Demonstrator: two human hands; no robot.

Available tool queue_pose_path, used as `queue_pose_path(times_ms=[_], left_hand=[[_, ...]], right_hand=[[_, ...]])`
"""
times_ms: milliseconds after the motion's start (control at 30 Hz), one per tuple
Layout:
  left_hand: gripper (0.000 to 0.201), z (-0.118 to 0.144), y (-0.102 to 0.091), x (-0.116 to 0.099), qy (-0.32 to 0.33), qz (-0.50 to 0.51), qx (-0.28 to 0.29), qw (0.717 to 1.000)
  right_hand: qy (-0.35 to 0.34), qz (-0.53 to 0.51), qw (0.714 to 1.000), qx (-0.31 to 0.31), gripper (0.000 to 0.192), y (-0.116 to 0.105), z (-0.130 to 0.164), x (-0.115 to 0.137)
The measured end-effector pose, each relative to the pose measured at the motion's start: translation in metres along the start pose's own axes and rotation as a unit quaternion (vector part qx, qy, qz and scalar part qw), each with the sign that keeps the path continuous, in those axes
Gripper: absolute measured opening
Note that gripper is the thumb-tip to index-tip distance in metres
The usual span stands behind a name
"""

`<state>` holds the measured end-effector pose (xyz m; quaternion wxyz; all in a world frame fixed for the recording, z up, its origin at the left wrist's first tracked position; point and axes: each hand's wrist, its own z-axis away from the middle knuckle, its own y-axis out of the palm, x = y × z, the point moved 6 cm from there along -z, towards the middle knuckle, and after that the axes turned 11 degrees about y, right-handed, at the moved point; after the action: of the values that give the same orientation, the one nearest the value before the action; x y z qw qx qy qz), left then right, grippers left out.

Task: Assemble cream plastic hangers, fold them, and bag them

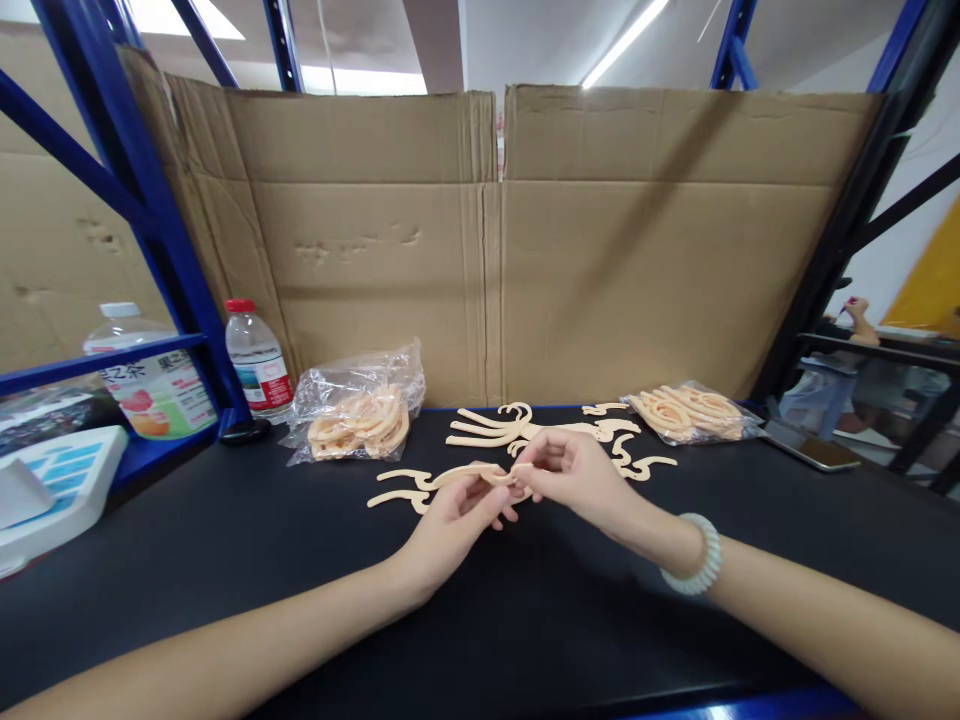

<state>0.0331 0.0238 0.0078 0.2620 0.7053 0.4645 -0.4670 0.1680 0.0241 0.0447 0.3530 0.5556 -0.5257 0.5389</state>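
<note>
Over the middle of the black table, my left hand [456, 518] pinches a small curved pale wooden-looking piece [499, 478] between thumb and fingers. My right hand [579, 478], with a pale beaded bracelet on the wrist, grips the piece's right end; fingers partly hide it. Just left of the hands lie flat hooked pieces [395, 496] of the same pale colour. Behind them several long curved strips [480, 430] lie side by side. More curly pieces [649, 466] rest beyond my right hand, some covered by it.
A clear plastic bag [358, 425] of pale pieces stands back left, another bag [686, 412] back right. A phone [810, 446] lies at right. A red-capped bottle [259, 365] stands at left beside a blue rack post. Cardboard [637, 250] walls the back. Another person's hand [856, 308] shows far right.
</note>
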Motion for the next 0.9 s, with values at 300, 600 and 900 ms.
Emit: queue_pose_path(times_ms=[300, 600, 900], left_hand=[[0.034, 0.002, -0.002, 0.004, -0.032, 0.021, -0.042, 0.998], [0.030, 0.001, -0.006, 0.007, -0.038, 0.012, -0.056, 0.998], [0.024, 0.005, -0.011, -0.006, -0.050, 0.004, -0.028, 0.998]], right_hand=[[-0.130, 0.391, 0.906, -0.095, 0.013, -0.047, -0.041, -0.012], [-0.105, 0.520, 0.845, -0.071, 0.004, -0.073, -0.072, -0.052], [-0.111, 0.464, 0.877, -0.049, 0.006, -0.087, -0.080, -0.039]])
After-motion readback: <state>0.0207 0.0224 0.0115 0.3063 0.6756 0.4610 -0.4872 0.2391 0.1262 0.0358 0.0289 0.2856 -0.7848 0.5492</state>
